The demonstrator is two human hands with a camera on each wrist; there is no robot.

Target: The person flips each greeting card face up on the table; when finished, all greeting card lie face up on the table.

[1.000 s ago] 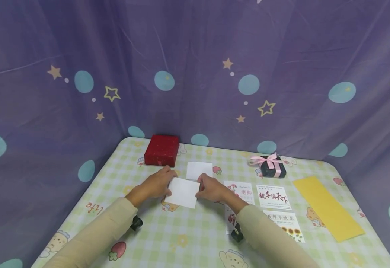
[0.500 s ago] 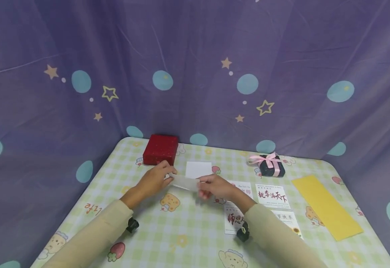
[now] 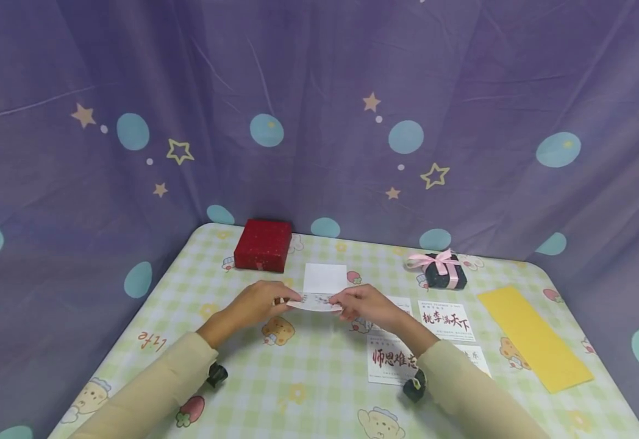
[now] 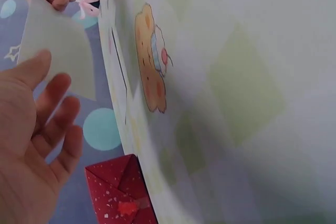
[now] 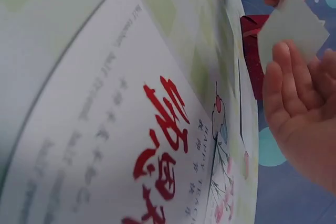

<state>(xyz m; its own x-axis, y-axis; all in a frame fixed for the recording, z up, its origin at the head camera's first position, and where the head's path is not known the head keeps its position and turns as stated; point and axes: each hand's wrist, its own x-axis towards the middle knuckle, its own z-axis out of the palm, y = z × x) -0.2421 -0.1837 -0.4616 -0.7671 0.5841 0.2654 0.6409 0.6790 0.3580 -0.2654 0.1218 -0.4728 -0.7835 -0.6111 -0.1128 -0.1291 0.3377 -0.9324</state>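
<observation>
Head view: small white card (image 3: 315, 302) held flat just above the bench (image 3: 297, 378), in front of a blank white card (image 3: 325, 278) lying there. Left hand (image 3: 257, 303) pinching its left end, right hand (image 3: 364, 303) its right end, fingers (image 4: 39, 72) curled onto the edges. Probably light, thin and easily bent; best taken by opposite edges, lightly. Red box (image 3: 263, 244) and printed cards (image 3: 444, 320) well apart

small white card (image 3: 315, 302), held level, above table
</observation>
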